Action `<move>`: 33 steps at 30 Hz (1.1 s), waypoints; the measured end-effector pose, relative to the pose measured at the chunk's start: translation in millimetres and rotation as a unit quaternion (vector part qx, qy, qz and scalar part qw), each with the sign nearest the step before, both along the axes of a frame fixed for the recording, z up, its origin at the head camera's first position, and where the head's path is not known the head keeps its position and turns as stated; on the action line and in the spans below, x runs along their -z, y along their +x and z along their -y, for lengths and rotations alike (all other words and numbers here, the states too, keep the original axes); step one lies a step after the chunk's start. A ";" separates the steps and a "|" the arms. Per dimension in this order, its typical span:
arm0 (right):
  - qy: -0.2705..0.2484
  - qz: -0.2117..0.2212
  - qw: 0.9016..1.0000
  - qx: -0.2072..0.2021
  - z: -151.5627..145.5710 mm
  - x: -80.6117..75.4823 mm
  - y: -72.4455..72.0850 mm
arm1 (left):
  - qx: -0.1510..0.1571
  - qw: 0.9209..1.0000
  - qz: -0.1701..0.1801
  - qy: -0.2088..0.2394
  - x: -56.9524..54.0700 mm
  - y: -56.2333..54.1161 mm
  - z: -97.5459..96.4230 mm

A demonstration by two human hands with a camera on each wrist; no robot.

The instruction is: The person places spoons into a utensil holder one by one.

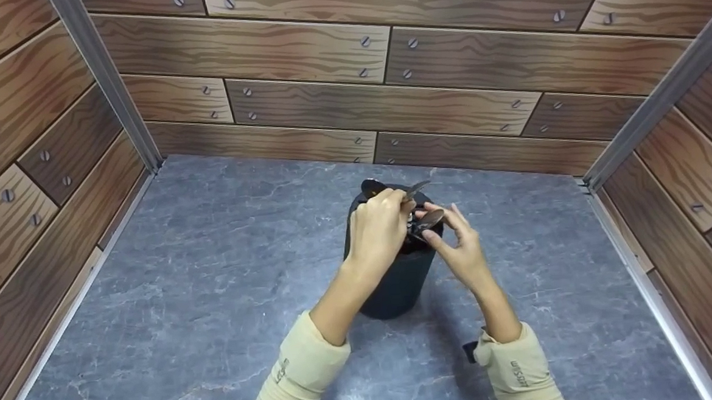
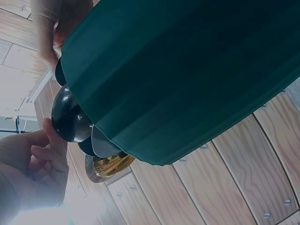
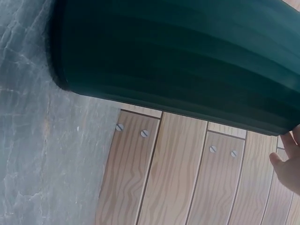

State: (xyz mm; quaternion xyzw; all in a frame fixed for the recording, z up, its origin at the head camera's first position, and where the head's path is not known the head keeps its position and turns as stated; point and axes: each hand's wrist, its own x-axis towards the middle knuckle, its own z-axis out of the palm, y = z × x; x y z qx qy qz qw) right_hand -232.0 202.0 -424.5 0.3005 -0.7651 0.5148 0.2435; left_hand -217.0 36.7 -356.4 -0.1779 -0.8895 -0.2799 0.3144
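Observation:
A tall dark green container (image 1: 396,286) stands upright, several spoons in it with their bowls at its mouth. Above the rim, my left hand (image 1: 377,226) pinches a metal spoon (image 1: 417,189) with curled fingers. In the left wrist view, a fingertip of that left hand (image 2: 40,161) lies right at the edge of a shiny dark spoon bowl (image 2: 70,115). On the container's right side, my right hand (image 1: 463,246) has its thumb and fingers apart around another spoon bowl (image 1: 431,218). Its fingers are at the container's upper edge in the right wrist view. The lower handles are hidden inside.
A black spoon bowl (image 1: 372,188) sticks up at the container's back left, and a gold one (image 2: 112,164) shows in the left wrist view. The grey marbled tabletop (image 1: 226,280) is enclosed by wood-patterned walls (image 1: 302,99) with metal corner posts.

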 end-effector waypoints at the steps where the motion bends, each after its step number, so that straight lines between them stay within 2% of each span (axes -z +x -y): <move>1: 0.003 -0.005 1.000 0.008 2.1 -4.4 2.3 | 0.001 1.000 0.000 -0.001 -0.1 0.3 0.1; 4: 0.011 -0.018 0.999 0.027 7.7 -16.2 8.6 | 0.003 1.000 -0.006 0.002 -1.4 1.0 0.5; 9: 0.006 -0.039 0.998 0.049 11.7 -24.9 10.6 | 0.019 0.999 -0.043 0.018 -5.7 1.2 0.9; 13: 0.006 -0.064 0.995 0.070 13.3 -32.5 12.9 | 0.035 0.997 -0.064 0.026 -4.8 0.8 0.5; 16: 0.014 -0.074 0.994 0.082 15.6 -40.5 15.8 | 0.036 0.997 -0.059 0.019 -1.5 -0.4 -0.4; 20: 0.024 -0.069 0.994 0.084 15.9 -44.4 17.2 | 0.019 0.999 -0.038 -0.004 -0.6 -1.6 -2.3; 22: 0.033 -0.063 0.994 0.083 14.5 -41.9 16.4 | 0.015 0.999 -0.027 -0.016 -0.6 -1.7 -3.7; 27: 0.057 -0.040 0.994 0.080 3.9 -15.4 1.9 | 0.006 0.999 0.002 -0.050 5.6 -2.9 -7.5; 29: 0.063 -0.030 0.994 0.082 -0.7 -4.8 -4.0 | -0.010 0.997 0.013 -0.072 7.4 -3.4 -9.0; 33: 0.060 -0.003 0.995 0.084 -4.2 2.1 -3.5 | -0.051 0.989 0.024 -0.137 9.0 -4.0 -12.1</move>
